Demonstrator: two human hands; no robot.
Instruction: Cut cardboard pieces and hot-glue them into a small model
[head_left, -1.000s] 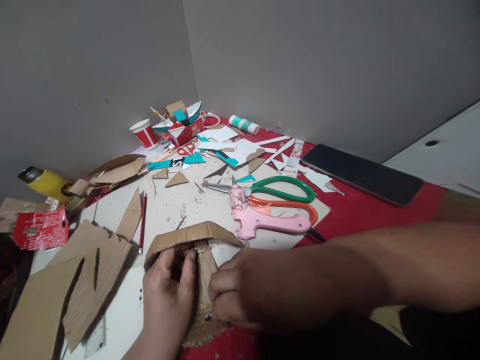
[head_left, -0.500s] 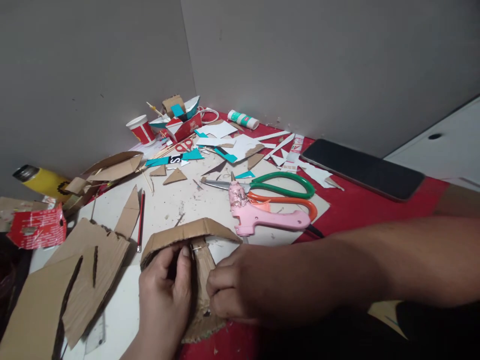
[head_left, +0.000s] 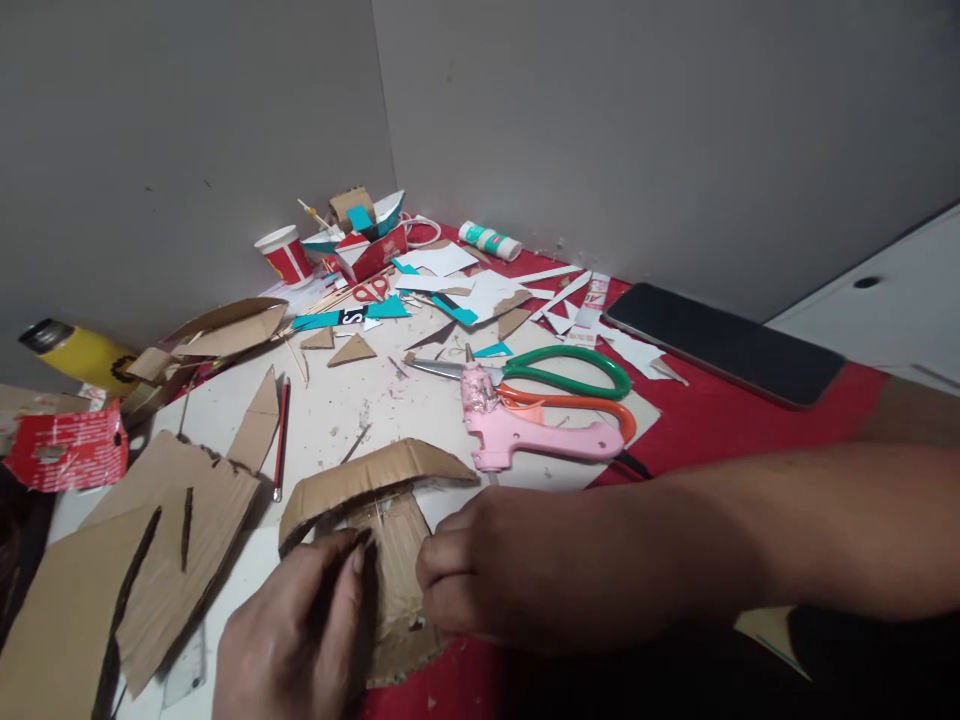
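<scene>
A brown cardboard model [head_left: 396,560] lies near the front edge of the table, with a bent cardboard strip [head_left: 379,474] arching over its far end. My left hand [head_left: 292,625] is closed at the model's left side, thumb and fingers pinching its edge. From the right, my right hand [head_left: 480,560] is closed on the opposite edge; its fingertips are partly hidden. Just beyond the strip, a pink glue gun [head_left: 540,437] rests across scissors [head_left: 570,372] with green and orange handles.
Cut cardboard sheets [head_left: 180,520] and a red pencil [head_left: 282,440] lie at left, near a yellow bottle [head_left: 82,358]. Paper scraps [head_left: 487,295], a paper cup [head_left: 283,256] and a glue stick [head_left: 489,241] are at the back. A phone [head_left: 724,340] lies at right.
My left hand has slid down and left along the model's side, away from the bent strip. More of the model's inside shows. My right hand stays nearly in place.
</scene>
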